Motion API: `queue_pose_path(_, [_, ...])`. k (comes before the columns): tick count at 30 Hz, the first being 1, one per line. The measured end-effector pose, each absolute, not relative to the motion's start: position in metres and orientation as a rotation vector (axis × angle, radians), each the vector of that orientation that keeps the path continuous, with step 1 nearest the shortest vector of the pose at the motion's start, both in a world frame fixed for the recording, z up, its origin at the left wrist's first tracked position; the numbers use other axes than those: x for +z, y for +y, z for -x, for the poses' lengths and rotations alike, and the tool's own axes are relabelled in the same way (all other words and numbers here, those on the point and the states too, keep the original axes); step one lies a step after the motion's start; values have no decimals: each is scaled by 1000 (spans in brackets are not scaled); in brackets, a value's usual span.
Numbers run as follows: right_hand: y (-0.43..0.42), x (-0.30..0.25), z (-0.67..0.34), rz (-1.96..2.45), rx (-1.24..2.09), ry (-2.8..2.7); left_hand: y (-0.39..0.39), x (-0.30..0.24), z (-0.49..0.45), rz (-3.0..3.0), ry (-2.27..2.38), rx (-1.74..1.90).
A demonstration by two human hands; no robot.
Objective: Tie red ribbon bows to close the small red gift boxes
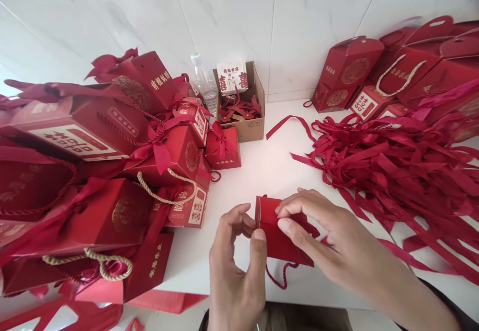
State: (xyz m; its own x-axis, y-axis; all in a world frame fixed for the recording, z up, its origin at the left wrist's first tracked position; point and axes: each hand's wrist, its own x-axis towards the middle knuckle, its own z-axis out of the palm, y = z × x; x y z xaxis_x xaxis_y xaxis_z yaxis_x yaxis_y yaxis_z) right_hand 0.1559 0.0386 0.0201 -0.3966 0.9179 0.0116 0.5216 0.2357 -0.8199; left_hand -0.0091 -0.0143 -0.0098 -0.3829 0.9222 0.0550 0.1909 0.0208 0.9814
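A small red gift box [279, 238] with a red cord handle lies on the white table [258, 171], near its front edge. My left hand [235, 266] pinches the box's left edge between thumb and fingers. From the right, my right hand [329, 236] comes over the box and its fingers press on the top flap. Both hands are closed on the box.
A heap of finished red gift boxes [112, 171] with rope handles and bows fills the left side. Loose red ribbons [404, 166] pile up on the right, with flat red boxes [374, 76] behind them. A cardboard carton [249, 126] and a plastic bottle [204, 84] stand by the tiled wall.
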Motion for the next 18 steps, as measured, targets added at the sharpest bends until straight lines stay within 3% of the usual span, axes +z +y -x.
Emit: queue_pose_path(18, [45,22,-141,1363,1084,-2094,-22,-8,10,-1042,1577,1414])
